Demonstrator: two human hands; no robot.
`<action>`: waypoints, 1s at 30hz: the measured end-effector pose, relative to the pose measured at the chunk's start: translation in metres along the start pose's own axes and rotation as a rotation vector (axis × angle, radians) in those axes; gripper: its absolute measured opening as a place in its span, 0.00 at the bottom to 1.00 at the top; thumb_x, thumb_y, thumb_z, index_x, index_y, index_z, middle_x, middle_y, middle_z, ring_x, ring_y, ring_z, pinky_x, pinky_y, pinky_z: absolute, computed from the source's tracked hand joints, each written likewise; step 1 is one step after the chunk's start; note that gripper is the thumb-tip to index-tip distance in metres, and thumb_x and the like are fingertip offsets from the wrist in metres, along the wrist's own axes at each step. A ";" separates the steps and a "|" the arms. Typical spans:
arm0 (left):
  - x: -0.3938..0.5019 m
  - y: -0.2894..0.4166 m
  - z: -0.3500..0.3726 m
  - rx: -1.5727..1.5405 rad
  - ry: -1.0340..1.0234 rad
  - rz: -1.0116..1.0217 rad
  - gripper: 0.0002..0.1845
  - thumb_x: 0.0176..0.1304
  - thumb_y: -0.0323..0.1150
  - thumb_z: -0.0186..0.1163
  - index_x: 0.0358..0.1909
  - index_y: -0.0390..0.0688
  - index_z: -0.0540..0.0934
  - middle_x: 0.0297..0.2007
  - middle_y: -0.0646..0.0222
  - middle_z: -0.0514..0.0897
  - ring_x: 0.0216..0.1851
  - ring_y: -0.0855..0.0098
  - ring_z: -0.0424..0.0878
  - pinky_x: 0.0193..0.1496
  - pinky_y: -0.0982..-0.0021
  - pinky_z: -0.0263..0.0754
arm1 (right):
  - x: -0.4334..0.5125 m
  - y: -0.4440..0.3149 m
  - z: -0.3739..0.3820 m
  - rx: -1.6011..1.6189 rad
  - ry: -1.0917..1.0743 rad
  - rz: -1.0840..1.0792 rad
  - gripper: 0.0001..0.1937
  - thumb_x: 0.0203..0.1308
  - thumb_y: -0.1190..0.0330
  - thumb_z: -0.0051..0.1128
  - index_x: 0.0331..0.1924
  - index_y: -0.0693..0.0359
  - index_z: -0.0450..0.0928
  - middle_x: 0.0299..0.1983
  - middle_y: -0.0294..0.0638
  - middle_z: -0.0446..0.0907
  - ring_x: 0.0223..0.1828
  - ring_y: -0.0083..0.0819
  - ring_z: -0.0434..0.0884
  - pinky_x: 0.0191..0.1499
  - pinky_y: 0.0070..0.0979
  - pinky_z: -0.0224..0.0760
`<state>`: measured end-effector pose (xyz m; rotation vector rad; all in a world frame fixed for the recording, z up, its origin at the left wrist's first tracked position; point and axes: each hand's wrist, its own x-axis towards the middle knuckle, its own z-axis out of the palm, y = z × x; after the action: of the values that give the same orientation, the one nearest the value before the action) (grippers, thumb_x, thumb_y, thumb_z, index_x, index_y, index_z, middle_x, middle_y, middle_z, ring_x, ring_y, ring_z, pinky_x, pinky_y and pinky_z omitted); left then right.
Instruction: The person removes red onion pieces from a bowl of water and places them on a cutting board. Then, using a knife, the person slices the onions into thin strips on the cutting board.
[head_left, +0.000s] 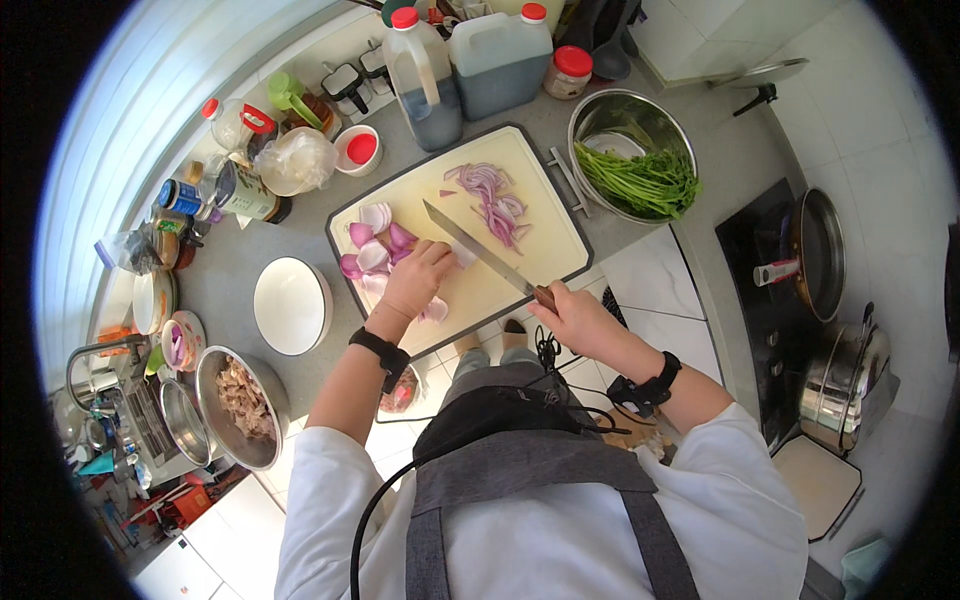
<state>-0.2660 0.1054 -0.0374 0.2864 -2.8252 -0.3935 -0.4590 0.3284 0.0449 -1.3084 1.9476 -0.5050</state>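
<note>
My right hand is closed around the wooden handle of a kitchen knife, whose blade slants up and left over the cutting board. With bent fingers, my left hand presses on a piece of red onion beside the blade. Several red onion chunks lie left of that hand, and one more piece is just below it. Thin onion slices form a loose pile on the board, to the right of the knife tip.
A white bowl stands left of the board. Beyond are large plastic jugs, a jar and a ramekin. A steel bowl of green stalks sits right, a steel bowl of meat lower left, a frying pan far right.
</note>
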 end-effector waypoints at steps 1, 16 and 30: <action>0.000 -0.001 0.001 0.011 -0.005 0.009 0.15 0.48 0.28 0.60 0.41 0.45 0.79 0.44 0.71 0.78 0.46 0.67 0.77 0.46 0.70 0.78 | 0.000 -0.001 0.000 0.006 -0.009 -0.004 0.23 0.70 0.53 0.50 0.37 0.72 0.69 0.24 0.61 0.79 0.27 0.59 0.80 0.31 0.47 0.74; -0.002 0.003 0.006 -0.036 0.015 -0.057 0.13 0.52 0.26 0.60 0.42 0.45 0.79 0.40 0.68 0.79 0.41 0.62 0.81 0.40 0.66 0.79 | 0.009 0.006 0.007 0.039 0.008 0.052 0.23 0.69 0.53 0.50 0.38 0.71 0.69 0.24 0.62 0.79 0.29 0.61 0.80 0.33 0.49 0.74; -0.005 -0.007 -0.003 -0.129 0.014 -0.029 0.15 0.47 0.25 0.62 0.41 0.46 0.82 0.43 0.69 0.81 0.43 0.63 0.81 0.46 0.66 0.78 | 0.010 0.006 0.001 0.123 0.086 0.029 0.21 0.68 0.56 0.53 0.37 0.72 0.72 0.28 0.62 0.81 0.31 0.58 0.82 0.34 0.44 0.75</action>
<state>-0.2595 0.0988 -0.0376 0.3026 -2.7694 -0.5750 -0.4639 0.3216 0.0368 -1.1967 1.9694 -0.6656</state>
